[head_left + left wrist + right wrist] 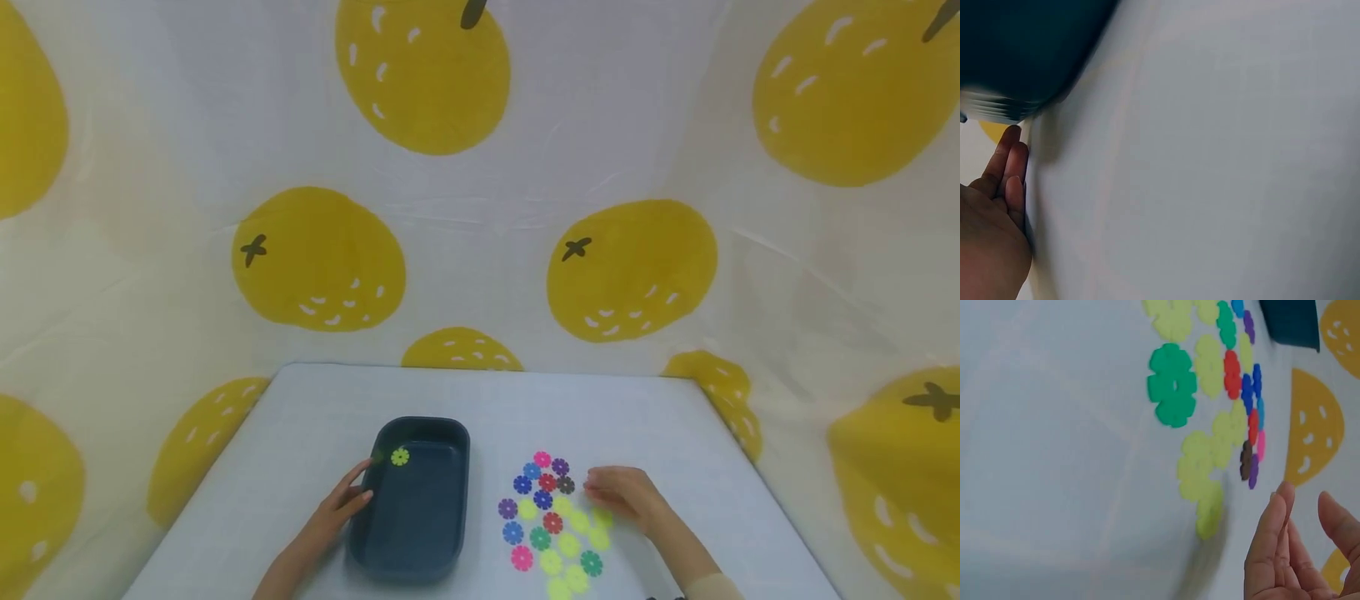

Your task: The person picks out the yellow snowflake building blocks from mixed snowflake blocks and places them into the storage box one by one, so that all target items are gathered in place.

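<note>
A dark blue-teal tray [411, 525] lies on the table, with one yellow-green notched plastic disc [400, 457] near its far left corner. My left hand [337, 510] is at the tray's left side, fingers extended; whether they touch its wall I cannot tell. To the tray's right, several flower-shaped plastic discs lie spread flat, among them a green disc [1172, 385], a red disc [552, 522] and a dark brown disc [566, 485]. Just right of these discs hovers my right hand [626, 493]. Its fingers are fairly straight, the thumb is apart, and nothing shows between them.
The white table [675, 433] runs back to a hanging cloth [480, 225] printed with yellow fruit. The same cloth stands along the left and right sides. Yellow-green discs [570, 545] cluster at the near right of the spread.
</note>
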Demonstrator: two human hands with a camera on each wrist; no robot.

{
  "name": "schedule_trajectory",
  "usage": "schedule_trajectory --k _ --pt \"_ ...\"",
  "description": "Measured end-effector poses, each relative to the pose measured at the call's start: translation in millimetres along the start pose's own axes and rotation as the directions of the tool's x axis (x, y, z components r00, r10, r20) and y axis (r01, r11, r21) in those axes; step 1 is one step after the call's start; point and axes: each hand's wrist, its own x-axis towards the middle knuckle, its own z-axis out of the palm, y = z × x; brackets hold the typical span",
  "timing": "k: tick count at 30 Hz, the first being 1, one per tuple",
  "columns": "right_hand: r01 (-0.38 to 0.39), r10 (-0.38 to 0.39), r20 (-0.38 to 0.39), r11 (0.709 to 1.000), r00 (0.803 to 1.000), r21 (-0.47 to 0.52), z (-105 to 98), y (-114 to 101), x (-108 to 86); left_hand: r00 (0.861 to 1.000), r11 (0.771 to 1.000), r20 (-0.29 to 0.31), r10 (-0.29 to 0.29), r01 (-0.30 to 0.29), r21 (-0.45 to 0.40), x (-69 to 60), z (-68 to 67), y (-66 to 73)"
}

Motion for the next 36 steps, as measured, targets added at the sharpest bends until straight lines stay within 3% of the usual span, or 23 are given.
schedule_trajectory --k 6,11,17,26,36 --pt "0.045 -0.047 -0.009 0.985 0.999 -0.165 -20.2 17.1 -4.8 1.0 1.0 0.004 0.001 -0.001 0.012 0.4 -0.1 1.4" --pt "0.113 -0.101 0.052 0.935 0.994 -0.335 -32.3 25.2 -6.6 1.0 1.0 0.01 0.004 -0.005 0.021 0.1 -2.1 3.1" --pt "0.248 -0.168 0.243 0.903 0.955 -0.35 -43.9 32.7 -3.1 1.0 0.999 0.014 -0.017 0.016 0.031 2.0 -5.0 0.7" --pt "0.381 -0.236 0.378 0.846 0.895 -0.374 -47.8 33.4 0.6 0.998 0.997 0.049 -0.047 0.044 0.063 4.0 -4.0 -1.6" --pt "0.38 -0.222 0.381 0.826 0.898 -0.416 -44.0 36.3 5.6 0.997 0.998 0.065 -0.029 0.025 0.06 1.2 -2.9 2.4"
